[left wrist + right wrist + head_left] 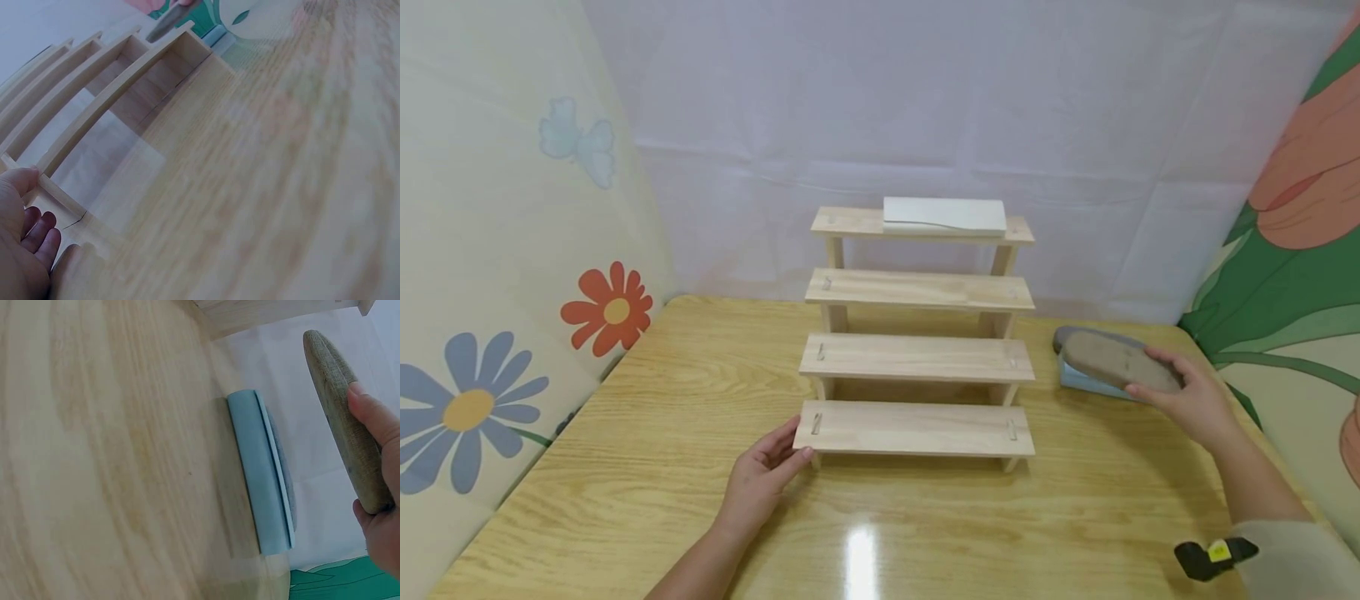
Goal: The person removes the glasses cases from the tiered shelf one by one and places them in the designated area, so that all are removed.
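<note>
A four-step light wooden display stand (pixel 917 358) stands on the table. My left hand (pixel 763 475) grips the left end of its lowest step, thumb at the front corner; some of its fingers are hidden in the head view. At the right, my right hand (pixel 1195 400) holds a brown fabric-covered glasses case (pixel 1112 360) by its near end. In the right wrist view the brown case (pixel 344 419) is raised, apart from a light blue case (pixel 259 475) on the table. A grey case (pixel 282 469) lies on the blue one.
A white glasses case (pixel 943 216) lies on the stand's top step, toward its right side. The wood-grain table (pixel 647 467) is bounded by a white cloth (pixel 925 100) behind and flower-printed panels (pixel 490 250) at both sides.
</note>
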A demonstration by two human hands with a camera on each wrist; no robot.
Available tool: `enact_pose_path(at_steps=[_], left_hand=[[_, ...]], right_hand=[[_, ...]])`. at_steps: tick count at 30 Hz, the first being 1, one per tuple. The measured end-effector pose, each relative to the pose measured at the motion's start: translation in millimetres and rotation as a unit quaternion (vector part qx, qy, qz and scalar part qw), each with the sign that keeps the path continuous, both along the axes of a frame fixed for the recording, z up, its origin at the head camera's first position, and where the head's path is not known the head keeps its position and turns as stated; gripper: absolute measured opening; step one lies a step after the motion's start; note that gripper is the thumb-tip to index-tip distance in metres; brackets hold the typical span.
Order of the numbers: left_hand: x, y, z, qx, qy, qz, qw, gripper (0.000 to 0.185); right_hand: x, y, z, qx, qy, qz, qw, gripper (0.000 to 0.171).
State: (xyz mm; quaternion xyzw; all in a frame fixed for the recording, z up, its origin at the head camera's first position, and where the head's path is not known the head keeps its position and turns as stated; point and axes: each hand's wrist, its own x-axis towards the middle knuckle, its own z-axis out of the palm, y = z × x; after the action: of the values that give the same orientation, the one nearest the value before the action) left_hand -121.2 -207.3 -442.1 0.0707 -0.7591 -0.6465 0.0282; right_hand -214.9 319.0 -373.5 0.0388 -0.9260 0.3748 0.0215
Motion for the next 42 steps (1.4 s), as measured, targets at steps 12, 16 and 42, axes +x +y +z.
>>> enact_pose_path(at_steps=[12, 16, 42], left_hand=[[-0.4, -0.4, -0.5, -0.001, 0.0, 0.0, 1.0, 0.054], [-0.4, -0.7, -0.6, -0.003, -0.003, 0.002, 1.0, 0.055], [-0.5, -0.6, -0.3, -0.004, -0.003, 0.003, 1.0, 0.056]], right_hand=[[10.1, 6.4, -25.4, -0.004, -0.029, 0.001, 1.0, 0.082], [14.0, 6.0, -31.2, -0.009, -0.046, 0.004, 0.999, 0.084], [18.4, 10.8, -56.5, 0.012, -0.056, 0.004, 0.998, 0.083]])
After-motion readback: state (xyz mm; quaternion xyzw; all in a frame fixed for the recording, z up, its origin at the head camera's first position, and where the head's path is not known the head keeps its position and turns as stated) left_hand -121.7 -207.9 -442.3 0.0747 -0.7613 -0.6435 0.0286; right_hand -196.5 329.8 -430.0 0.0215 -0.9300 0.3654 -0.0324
